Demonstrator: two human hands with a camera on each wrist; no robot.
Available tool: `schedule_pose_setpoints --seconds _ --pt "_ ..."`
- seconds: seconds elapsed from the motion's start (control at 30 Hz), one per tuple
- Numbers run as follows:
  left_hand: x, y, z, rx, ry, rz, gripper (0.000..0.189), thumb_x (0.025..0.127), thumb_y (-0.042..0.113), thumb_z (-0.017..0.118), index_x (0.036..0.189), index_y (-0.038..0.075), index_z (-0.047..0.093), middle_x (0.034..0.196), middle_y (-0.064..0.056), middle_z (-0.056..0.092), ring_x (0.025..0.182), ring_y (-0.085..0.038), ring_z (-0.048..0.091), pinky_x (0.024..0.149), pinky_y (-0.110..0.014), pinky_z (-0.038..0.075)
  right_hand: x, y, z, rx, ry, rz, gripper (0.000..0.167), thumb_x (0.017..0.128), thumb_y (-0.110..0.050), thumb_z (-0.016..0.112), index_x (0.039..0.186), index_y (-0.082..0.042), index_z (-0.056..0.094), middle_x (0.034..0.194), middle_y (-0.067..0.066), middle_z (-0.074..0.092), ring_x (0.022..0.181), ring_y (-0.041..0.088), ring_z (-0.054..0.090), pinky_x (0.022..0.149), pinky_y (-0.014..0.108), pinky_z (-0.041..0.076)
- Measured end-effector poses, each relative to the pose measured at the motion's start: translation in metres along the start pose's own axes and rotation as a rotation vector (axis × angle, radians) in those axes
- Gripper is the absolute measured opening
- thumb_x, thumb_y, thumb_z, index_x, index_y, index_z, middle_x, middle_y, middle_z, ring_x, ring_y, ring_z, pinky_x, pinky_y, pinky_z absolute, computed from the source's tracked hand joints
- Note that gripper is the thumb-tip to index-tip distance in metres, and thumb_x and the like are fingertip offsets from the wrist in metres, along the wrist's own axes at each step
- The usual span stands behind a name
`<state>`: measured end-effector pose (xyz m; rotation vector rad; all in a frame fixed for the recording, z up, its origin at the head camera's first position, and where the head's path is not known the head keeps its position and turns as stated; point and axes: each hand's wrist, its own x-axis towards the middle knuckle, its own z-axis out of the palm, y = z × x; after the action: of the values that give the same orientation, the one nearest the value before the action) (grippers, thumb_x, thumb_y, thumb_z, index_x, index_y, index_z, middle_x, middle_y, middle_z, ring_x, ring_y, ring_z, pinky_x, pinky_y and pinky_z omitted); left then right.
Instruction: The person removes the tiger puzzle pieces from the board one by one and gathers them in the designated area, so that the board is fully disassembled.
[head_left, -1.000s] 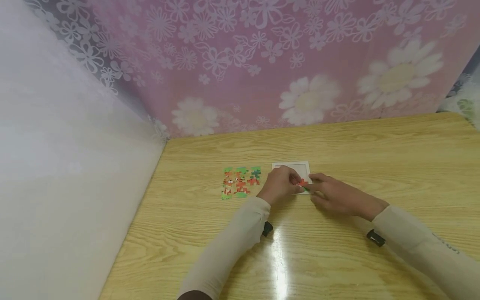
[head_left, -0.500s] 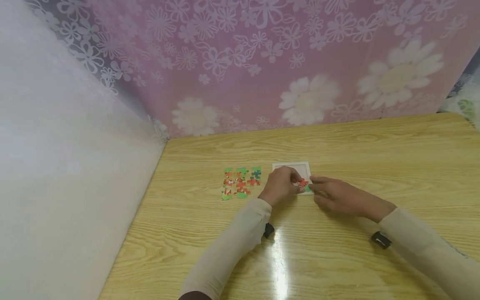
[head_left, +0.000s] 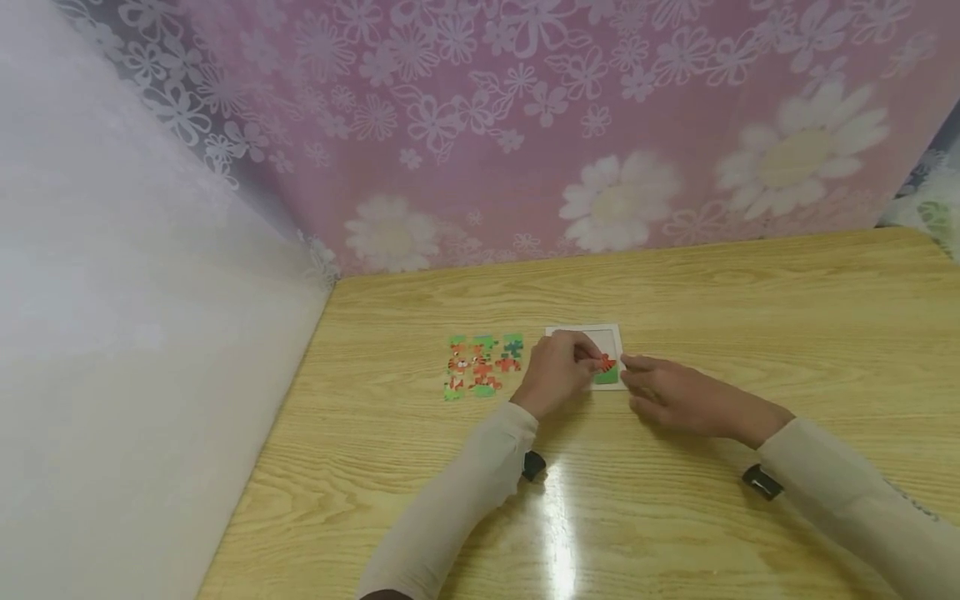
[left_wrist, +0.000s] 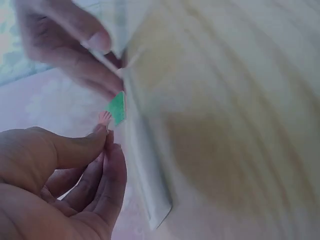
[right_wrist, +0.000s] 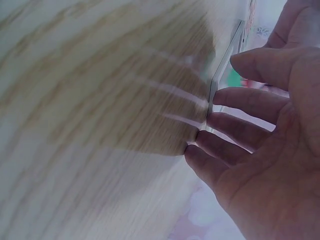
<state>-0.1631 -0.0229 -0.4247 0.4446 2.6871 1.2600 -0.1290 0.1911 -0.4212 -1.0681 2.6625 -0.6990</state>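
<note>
A white puzzle frame (head_left: pixel 582 327) lies on the wooden table. My left hand (head_left: pixel 555 371) reaches over its left part and pinches a red-and-green jigsaw piece (head_left: pixel 609 376) between thumb and fingers. In the left wrist view the piece (left_wrist: pixel 117 108) sticks out past the fingertips, its green end close to the frame's inner edge. My right hand (head_left: pixel 686 398) is at the frame's right side. From the right wrist, its fingers (right_wrist: pixel 245 100) look nearly straight, fingertips on the table right at the frame's edge (right_wrist: pixel 220 70). My left hand covers much of the frame's inside.
Left of the frame, several jigsaw pieces (head_left: pixel 480 367) with an orange tiger face and green background lie in loose rows. A white wall (head_left: pixel 150 333) bounds the table (head_left: pixel 390 467) on the left, and a pink flowered cloth (head_left: pixel 480 192) hangs behind it.
The right hand has let go of the piece and drawn slightly right to the frame's edge. The piece has tilted down flatter in the frame's lower right corner, still in the left hand.
</note>
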Motion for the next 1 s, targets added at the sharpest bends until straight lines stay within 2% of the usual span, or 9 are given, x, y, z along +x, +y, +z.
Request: schedule_pose_setpoints --seconds 0.1,0.23,0.4,0.53,0.77,1.0 --pt "-0.004 -0.003 -0.013 -0.034 -0.004 0.014 0.005 0.094 0.012 0.074 0.089 0.011 0.075 0.084 0.003 0.073 0.071 -0.003 0.063 0.064 -0.021 0.051 0.000 -0.001 0.000 -0.010 -0.005 0.007 0.041 0.100 -0.010 0.063 0.130 0.018 0.058 0.145 0.039 0.042 0.133 0.053 0.045 0.102 0.062 0.042" --pt "-0.011 -0.013 -0.035 0.000 0.001 0.010 0.005 0.094 0.012 0.074 0.089 0.011 0.075 0.085 0.001 0.073 0.070 -0.005 0.063 0.061 -0.023 0.051 0.001 -0.001 0.001 -0.018 0.002 0.000 0.041 0.100 -0.011 0.063 0.129 0.018 0.058 0.145 0.039 0.042 0.133 0.053 0.045 0.102 0.062 0.042" --pt "-0.027 -0.035 -0.061 0.063 0.000 -0.056 0.005 0.094 0.014 0.075 0.089 0.013 0.075 0.082 0.004 0.071 0.073 -0.009 0.064 0.063 -0.026 0.051 -0.001 -0.002 0.005 -0.012 0.013 -0.010 0.041 0.101 -0.011 0.063 0.130 0.018 0.057 0.147 0.037 0.041 0.134 0.052 0.043 0.103 0.062 0.041" --pt "-0.036 -0.047 -0.076 0.113 0.003 -0.101 0.006 0.093 0.013 0.076 0.087 0.012 0.074 0.082 0.005 0.070 0.075 -0.011 0.063 0.065 -0.028 0.051 -0.003 -0.002 0.005 -0.004 0.015 -0.017 0.041 0.101 -0.011 0.062 0.131 0.018 0.056 0.148 0.037 0.040 0.135 0.053 0.042 0.104 0.063 0.040" --pt "-0.045 -0.058 -0.086 0.158 0.001 -0.134 0.004 0.092 0.009 0.076 0.089 0.005 0.076 0.085 0.000 0.072 0.075 -0.013 0.063 0.065 -0.029 0.052 -0.003 -0.003 0.005 0.009 0.013 -0.015 0.042 0.101 -0.011 0.062 0.131 0.018 0.056 0.148 0.038 0.039 0.135 0.053 0.041 0.104 0.063 0.039" --pt "-0.046 -0.064 -0.084 0.185 0.037 -0.093 0.005 0.088 0.009 0.080 0.085 0.006 0.077 0.082 -0.002 0.074 0.072 -0.012 0.066 0.066 -0.029 0.055 -0.003 -0.004 0.006 0.016 0.017 -0.016 0.042 0.101 -0.010 0.062 0.131 0.018 0.056 0.148 0.038 0.039 0.136 0.053 0.040 0.105 0.063 0.039"
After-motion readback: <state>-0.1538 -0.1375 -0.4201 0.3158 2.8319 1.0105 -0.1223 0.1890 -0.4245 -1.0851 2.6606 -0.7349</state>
